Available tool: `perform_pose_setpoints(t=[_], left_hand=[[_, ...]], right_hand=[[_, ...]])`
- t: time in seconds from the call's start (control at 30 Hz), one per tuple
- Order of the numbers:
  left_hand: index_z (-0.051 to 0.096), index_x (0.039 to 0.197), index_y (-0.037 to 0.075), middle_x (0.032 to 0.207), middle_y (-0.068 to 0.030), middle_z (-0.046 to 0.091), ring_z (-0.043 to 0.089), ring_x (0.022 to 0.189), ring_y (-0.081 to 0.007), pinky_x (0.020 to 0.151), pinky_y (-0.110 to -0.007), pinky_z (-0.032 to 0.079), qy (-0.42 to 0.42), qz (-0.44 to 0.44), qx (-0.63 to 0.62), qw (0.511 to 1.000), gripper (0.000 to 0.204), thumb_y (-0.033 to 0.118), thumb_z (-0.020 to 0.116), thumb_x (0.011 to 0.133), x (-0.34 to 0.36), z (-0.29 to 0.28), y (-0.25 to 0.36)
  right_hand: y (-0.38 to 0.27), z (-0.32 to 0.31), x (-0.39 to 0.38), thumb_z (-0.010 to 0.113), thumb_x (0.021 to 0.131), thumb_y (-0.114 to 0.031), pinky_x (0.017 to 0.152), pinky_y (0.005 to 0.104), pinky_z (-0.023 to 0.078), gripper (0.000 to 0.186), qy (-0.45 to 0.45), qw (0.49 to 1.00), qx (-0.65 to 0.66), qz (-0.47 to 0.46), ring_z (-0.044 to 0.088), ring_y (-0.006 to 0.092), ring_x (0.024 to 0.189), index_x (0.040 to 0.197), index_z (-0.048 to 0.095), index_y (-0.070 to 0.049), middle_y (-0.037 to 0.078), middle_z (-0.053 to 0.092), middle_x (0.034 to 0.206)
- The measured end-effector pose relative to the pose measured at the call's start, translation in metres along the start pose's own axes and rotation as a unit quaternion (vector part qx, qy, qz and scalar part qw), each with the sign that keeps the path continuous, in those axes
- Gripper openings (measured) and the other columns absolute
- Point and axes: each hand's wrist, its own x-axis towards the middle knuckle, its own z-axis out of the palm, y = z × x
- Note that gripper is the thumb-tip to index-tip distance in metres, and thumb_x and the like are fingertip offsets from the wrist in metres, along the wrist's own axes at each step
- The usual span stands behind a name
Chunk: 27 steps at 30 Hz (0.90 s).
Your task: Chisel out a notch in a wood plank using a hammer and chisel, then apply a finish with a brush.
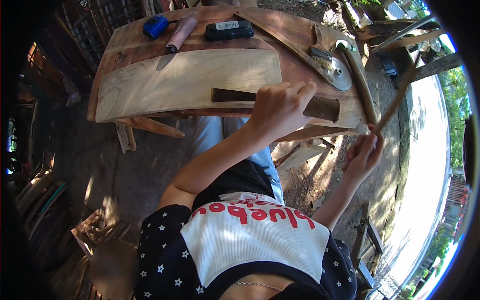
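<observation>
My left hand [282, 107] is closed on a dark flat-bladed tool with a brown wooden handle [325, 108]; its blade [232, 95] lies over the front edge of a pale board [155, 85]. The board rests on a curved-edged wooden table [107, 60]. My right hand [362, 152], beside the table's right end, grips a long thin wooden stick [400, 90] that slants up to the right. Just left of the stick lie a hammer [365, 90], a metal disc [342, 80], a paintbrush [321, 52] and a long wooden strip [282, 42].
A blue tape measure [155, 26], a pinkish rolled piece [182, 30] and a black case [229, 30] sit along the table's back. Wooden legs [150, 127] stand below. Scrap wood [100, 230] is piled lower left, with more timber [410, 37] at the upper right.
</observation>
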Motion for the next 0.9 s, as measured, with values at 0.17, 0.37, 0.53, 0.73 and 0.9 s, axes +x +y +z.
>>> perform_pose_setpoints(t=[0.17, 0.37, 0.53, 0.73, 0.9], left_hand=[[0.056, 0.073, 0.011, 0.065, -0.0009, 0.057, 0.060, 0.058, -0.0191, 0.049, -0.031, 0.046, -0.009, -0.010, -0.006, 1.000, 0.031, 0.029, 0.077, 0.059, 0.003, -0.004, -0.003], [0.053, 0.070, 0.012, 0.063, -0.0006, 0.056, 0.060, 0.057, -0.0194, 0.048, -0.031, 0.045, 0.007, -0.032, 0.005, 0.999, 0.028, 0.025, 0.076, 0.059, 0.004, -0.012, -0.006], [0.052, 0.070, 0.013, 0.061, -0.0007, 0.056, 0.059, 0.055, -0.0193, 0.048, -0.032, 0.044, 0.014, -0.023, 0.011, 1.000, 0.026, 0.024, 0.073, 0.060, 0.000, -0.003, -0.012], [0.053, 0.070, 0.013, 0.060, -0.0011, 0.056, 0.059, 0.056, -0.0188, 0.048, -0.032, 0.044, -0.005, -0.063, 0.049, 0.997, 0.026, 0.027, 0.073, 0.060, -0.009, -0.023, -0.029], [0.055, 0.070, 0.013, 0.063, -0.0011, 0.058, 0.060, 0.058, -0.0192, 0.050, -0.032, 0.045, 0.015, -0.065, 0.049, 0.997, 0.030, 0.027, 0.076, 0.054, -0.012, -0.040, -0.039]], right_hand=[[0.005, 0.017, 0.021, 0.036, 0.097, -0.019, 0.032, 0.0175, 0.021, 0.020, -0.094, 0.995, -0.008, 0.020, 0.032, 0.0001, 0.039, 0.105, 0.047, -0.004, -0.002, 0.042, 0.060], [-0.003, 0.014, 0.012, 0.035, 0.098, -0.028, 0.030, 0.0177, 0.022, 0.025, 0.093, 0.983, 0.125, -0.097, 0.032, 0.0013, 0.037, 0.104, 0.043, -0.006, -0.002, 0.042, 0.059], [0.042, 0.026, -0.059, 0.036, 0.096, -0.038, 0.025, 0.0199, 0.021, 0.030, -0.035, 0.999, -0.030, -0.020, 0.030, 0.0027, 0.033, 0.100, 0.044, -0.008, -0.005, 0.035, 0.049], [-0.026, 0.006, -0.011, 0.026, 0.097, -0.043, 0.027, 0.0177, 0.021, 0.041, 0.276, 0.943, 0.189, 0.003, 0.026, 0.0020, 0.034, 0.079, 0.041, -0.009, -0.004, 0.033, 0.049], [0.024, 0.039, -0.056, 0.034, 0.097, -0.037, 0.026, 0.0191, 0.026, 0.032, 0.033, 0.986, 0.153, 0.060, 0.030, 0.0028, 0.036, 0.081, 0.045, -0.012, -0.004, 0.040, 0.054]])
